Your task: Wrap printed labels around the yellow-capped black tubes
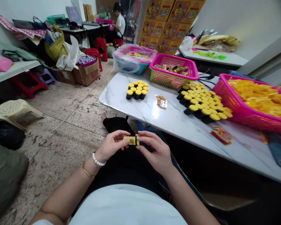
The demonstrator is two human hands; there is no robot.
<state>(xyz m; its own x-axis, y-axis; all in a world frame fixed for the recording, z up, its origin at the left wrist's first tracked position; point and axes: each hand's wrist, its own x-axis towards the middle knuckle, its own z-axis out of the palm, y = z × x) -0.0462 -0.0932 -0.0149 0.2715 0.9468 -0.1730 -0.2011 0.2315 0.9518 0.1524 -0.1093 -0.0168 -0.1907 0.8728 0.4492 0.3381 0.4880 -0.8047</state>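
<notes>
Over my lap I hold a small black tube with a yellow printed label lying sideways between both hands. My left hand pinches its left end with thumb and fingertips. My right hand grips the right end, fingers curled round it. On the marble table in front stand a small cluster of yellow-capped black tubes and a larger group, some lying tilted. Loose printed labels lie between them and another pack nearer the edge.
Pink baskets stand on the table: one with gold-wrapped items, one full of yellow caps, one bag-lined. Cardboard boxes, red stools and a beige stool crowd the floor at left. A person sits far back.
</notes>
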